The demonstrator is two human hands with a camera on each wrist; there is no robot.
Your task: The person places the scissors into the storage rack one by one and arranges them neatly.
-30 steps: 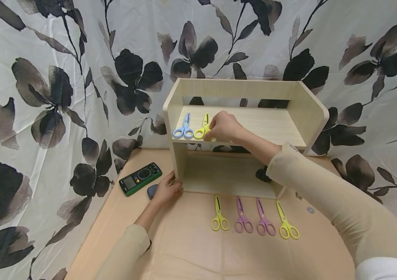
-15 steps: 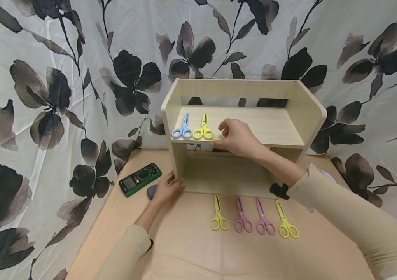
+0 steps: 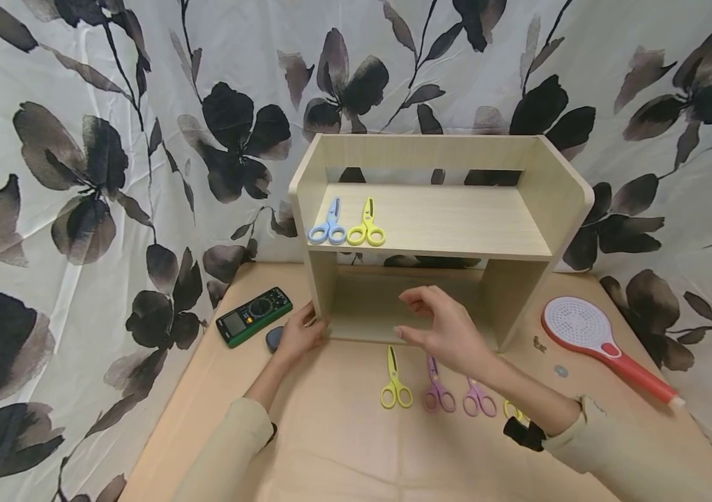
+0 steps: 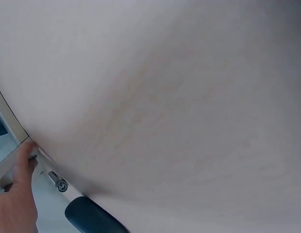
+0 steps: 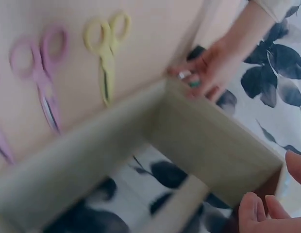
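Note:
On the wooden shelf's (image 3: 450,219) upper board lie blue scissors (image 3: 333,219) and yellow scissors (image 3: 366,223), side by side at the left. My left hand (image 3: 301,335) holds the lower front corner of the shelf's left side panel; in the left wrist view its fingers meet the edge. My right hand (image 3: 440,331) hovers before the lower compartment, fingers loosely bent and holding nothing. Below it on the table are yellow scissors (image 3: 392,376), purple scissors (image 3: 434,383) and a second purple pair (image 3: 475,395). Another yellow pair (image 3: 509,411) is mostly hidden by my right forearm.
Left of the shelf lie a green-edged multimeter (image 3: 254,317) and a small dark blue rounded object (image 3: 275,339). At right is a red-handled paddle (image 3: 613,352) with a white perforated face, beside a small grey disc (image 3: 561,371). A floral curtain (image 3: 230,146) hangs behind.
My right hand has let go of the yellow scissors on the upper board and moved down and right, away from them. My left hand stays at the shelf's corner.

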